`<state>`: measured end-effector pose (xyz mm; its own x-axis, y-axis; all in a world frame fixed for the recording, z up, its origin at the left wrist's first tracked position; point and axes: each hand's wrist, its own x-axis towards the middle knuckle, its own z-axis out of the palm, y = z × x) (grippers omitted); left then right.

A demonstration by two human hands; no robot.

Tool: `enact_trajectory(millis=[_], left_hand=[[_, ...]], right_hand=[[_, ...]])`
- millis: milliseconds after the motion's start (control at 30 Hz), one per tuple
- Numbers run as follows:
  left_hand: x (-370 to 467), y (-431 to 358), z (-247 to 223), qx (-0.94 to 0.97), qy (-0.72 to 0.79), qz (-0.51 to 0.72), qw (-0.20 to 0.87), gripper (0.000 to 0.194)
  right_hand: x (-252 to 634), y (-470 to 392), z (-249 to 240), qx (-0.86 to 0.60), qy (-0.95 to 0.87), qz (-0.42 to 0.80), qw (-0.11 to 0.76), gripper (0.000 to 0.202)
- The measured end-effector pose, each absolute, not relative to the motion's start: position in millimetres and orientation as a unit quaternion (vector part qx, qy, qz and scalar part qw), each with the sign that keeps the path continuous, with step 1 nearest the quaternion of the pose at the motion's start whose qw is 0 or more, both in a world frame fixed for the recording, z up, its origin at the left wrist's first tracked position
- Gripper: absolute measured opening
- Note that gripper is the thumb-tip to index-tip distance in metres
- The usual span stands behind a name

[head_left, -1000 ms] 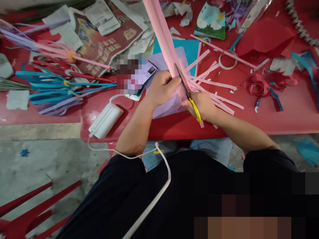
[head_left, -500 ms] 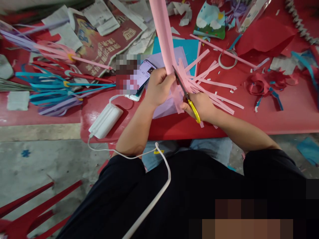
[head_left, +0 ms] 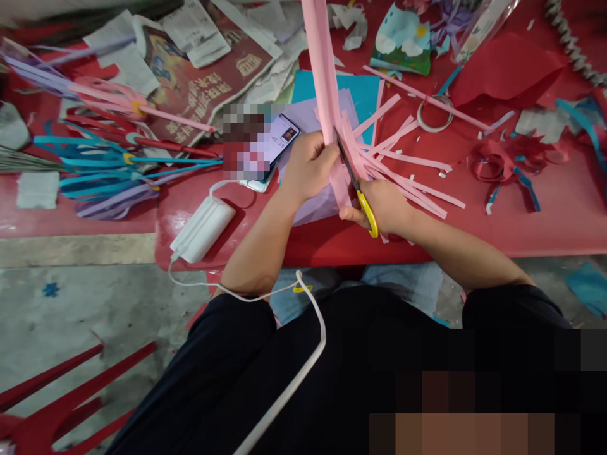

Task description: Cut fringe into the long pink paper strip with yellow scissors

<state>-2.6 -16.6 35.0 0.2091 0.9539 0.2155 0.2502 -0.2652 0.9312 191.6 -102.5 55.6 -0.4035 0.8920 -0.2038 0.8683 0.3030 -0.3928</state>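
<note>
My left hand (head_left: 309, 165) pinches a long folded strip of pink paper (head_left: 323, 69), which rises away from me past the top edge of the view. In my right hand (head_left: 385, 205) is a pair of scissors (head_left: 364, 205) with yellow handles and dark blades. The blades lie along the right edge of the pink paper, close to my left fingertips. Cut pink strips (head_left: 415, 188) fan out to the right, beyond my right hand. Beneath the work lie lilac paper sheets (head_left: 308, 212) and a teal sheet (head_left: 303, 85).
Left of my hands lie a phone (head_left: 279, 142) and a white power bank (head_left: 203, 229) with a cable running towards me. Looped teal paper flowers (head_left: 95, 165) and newspaper (head_left: 199, 38) cover the far left. A tape roll (head_left: 435, 114) and red paper (head_left: 509, 69) lie right.
The scissors' yellow handles have drawn closer together. The pink paper's upper part has shifted slightly to the right. Both hands stay nearly in place.
</note>
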Motion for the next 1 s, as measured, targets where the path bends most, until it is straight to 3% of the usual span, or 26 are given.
enact_trajectory(millis=[267,667,1000], left_hand=[[1,-15,31,0.687,0.455,0.425,0.374,0.055],[2,-17,29,0.685,0.457,0.435,0.366,0.06],[3,-18,28,0.705,0.457,0.407,0.359,0.051]], right_hand=[[185,-105,69,-0.582,-0.778,0.238,0.003,0.065],[189,-101,60,-0.567,-0.777,0.271,0.041,0.059],[186,-102,63,-0.578,-0.766,0.275,0.055,0.049]])
